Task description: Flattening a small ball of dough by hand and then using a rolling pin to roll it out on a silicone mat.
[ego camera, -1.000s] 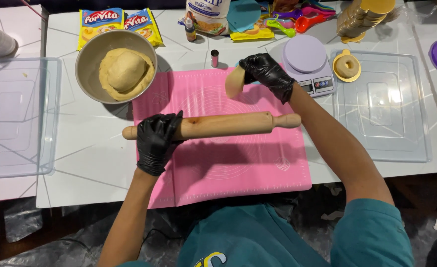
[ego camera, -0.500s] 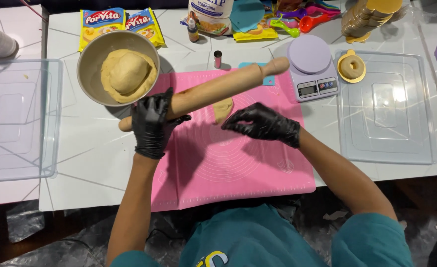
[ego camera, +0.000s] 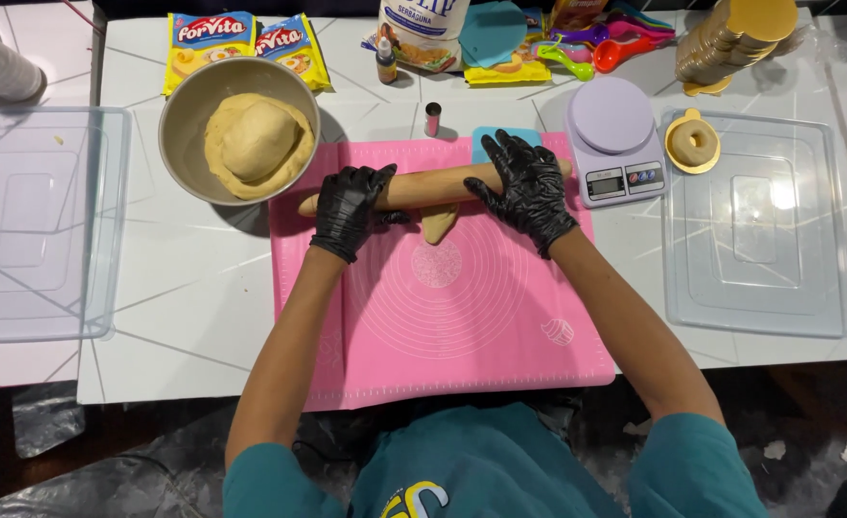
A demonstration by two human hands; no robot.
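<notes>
White tiled surface (ego camera: 203, 317) carries a pink silicone baking mat (ego camera: 462, 317) at its middle. Across the far part of the mat lies a wooden rolling pin (ego camera: 423, 189), resting on a small piece of dough (ego camera: 438, 223) that peeks out beneath it. Both hands wear black gloves. The left hand (ego camera: 350, 206) wraps its grip around the pin near the left end; the right hand (ego camera: 527, 184) lies flat with fingers spread, pressing on the right end rather than clasping it. Left of the mat stands a metal bowl (ego camera: 184, 115) holding a larger lump of dough (ego camera: 256, 142). A lilac kitchen scale (ego camera: 615, 139) sits just right of the mat, with clear plastic lids (ego camera: 759, 230) at either side.
</notes>
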